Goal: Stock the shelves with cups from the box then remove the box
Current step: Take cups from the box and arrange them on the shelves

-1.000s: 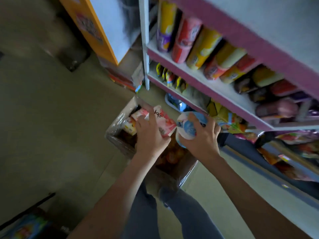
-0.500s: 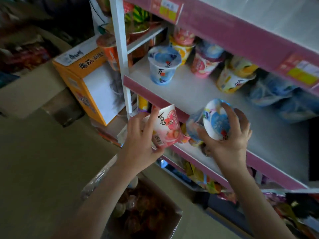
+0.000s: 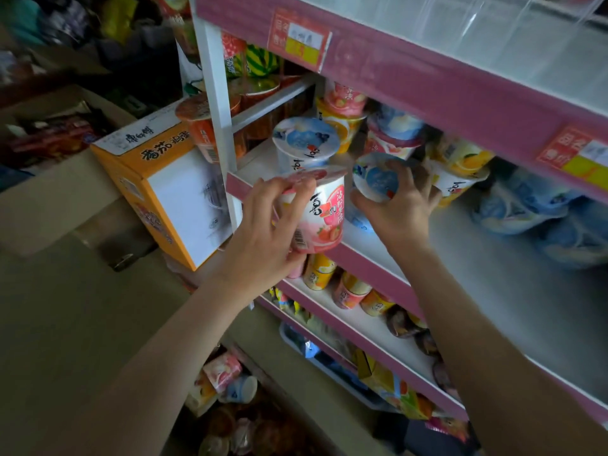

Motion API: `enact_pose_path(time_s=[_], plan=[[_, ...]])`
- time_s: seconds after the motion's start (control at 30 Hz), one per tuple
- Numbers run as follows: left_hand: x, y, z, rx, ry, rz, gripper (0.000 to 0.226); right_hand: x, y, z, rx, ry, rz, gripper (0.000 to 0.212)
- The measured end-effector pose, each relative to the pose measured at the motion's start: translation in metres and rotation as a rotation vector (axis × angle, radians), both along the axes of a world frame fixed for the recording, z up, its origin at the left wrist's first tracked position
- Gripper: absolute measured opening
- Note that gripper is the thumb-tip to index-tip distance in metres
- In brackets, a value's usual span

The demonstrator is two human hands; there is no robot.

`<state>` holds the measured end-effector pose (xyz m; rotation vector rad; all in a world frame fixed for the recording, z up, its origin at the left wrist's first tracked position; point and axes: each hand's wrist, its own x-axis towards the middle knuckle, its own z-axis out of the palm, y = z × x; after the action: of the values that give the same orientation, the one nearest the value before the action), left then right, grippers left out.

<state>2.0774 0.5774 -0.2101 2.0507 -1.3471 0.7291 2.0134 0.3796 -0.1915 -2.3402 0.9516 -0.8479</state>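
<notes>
My left hand [image 3: 263,238] grips a pink strawberry cup [image 3: 324,212], holding it upright at the front edge of the pink-edged shelf [image 3: 493,258]. My right hand [image 3: 399,205] holds a blue-lidded cup [image 3: 375,177], tilted toward me, just over the shelf surface. Behind them a blue cup [image 3: 304,143] stands on the shelf, with several pink, orange and yellow cups further back. The box [image 3: 237,419] sits low on the floor below my arms, with several cups still in it.
An orange carton [image 3: 164,192] stands left of the white shelf post [image 3: 217,103]. Blue bagged goods [image 3: 543,218] lie at the shelf's right. Lower shelves hold small cups and packets. The upper shelf lip with price tags [image 3: 299,39] overhangs.
Both hands have moved up and toward the shelf with their cups. The blue cup is now over the shelf surface and the pink cup has been turned upright.
</notes>
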Motion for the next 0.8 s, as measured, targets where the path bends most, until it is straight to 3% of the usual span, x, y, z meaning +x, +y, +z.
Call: enact_pose_path(time_s=[0.17,0.37,0.57,0.8], plan=[[0.004,-0.002,-0.005,0.040,-0.038,-0.007,0.076,0.012,0.004,-0.006,-0.002,-0.022,0.017,0.091],[-0.006,0.000,-0.007,0.032,-0.044,0.009,0.078,0.003,-0.002,-0.005,0.082,0.029,0.124,0.088],[-0.020,-0.008,-0.002,-0.021,0.102,0.066,0.081,-0.003,0.004,-0.003,0.170,0.021,0.177,0.080],[-0.019,-0.003,-0.005,0.011,0.060,-0.020,0.070,-0.014,0.022,0.005,0.082,0.024,0.150,0.077]])
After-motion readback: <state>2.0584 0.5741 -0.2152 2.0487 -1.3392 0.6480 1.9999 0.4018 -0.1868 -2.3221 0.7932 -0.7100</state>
